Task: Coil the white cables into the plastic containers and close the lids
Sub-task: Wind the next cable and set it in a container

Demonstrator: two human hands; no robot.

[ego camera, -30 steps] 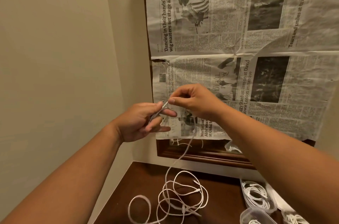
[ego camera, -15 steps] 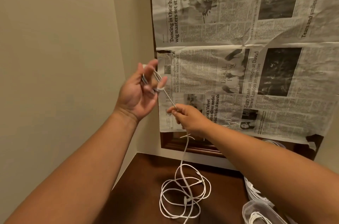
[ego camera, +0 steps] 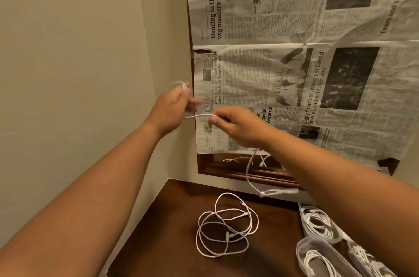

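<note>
We hold both hands up over the back-left corner of the table point(ego camera: 172, 242). The side wall point(ego camera: 68, 72) stands near our left hand point(ego camera: 172, 109), and the newspaper-covered frame point(ego camera: 294, 72) closes off the space behind both. A white cable point(ego camera: 199, 116) spans the gap between that hand and our right hand point(ego camera: 238, 127), then hangs down toward the back edge, blocking a straight drop there. A loose cable tangle point(ego camera: 226, 229) fills the table's middle. Bare wood lies open along the left edge and in the back-left corner. Plastic containers point(ego camera: 317, 224) crowd the right edge, packed close together.
</note>
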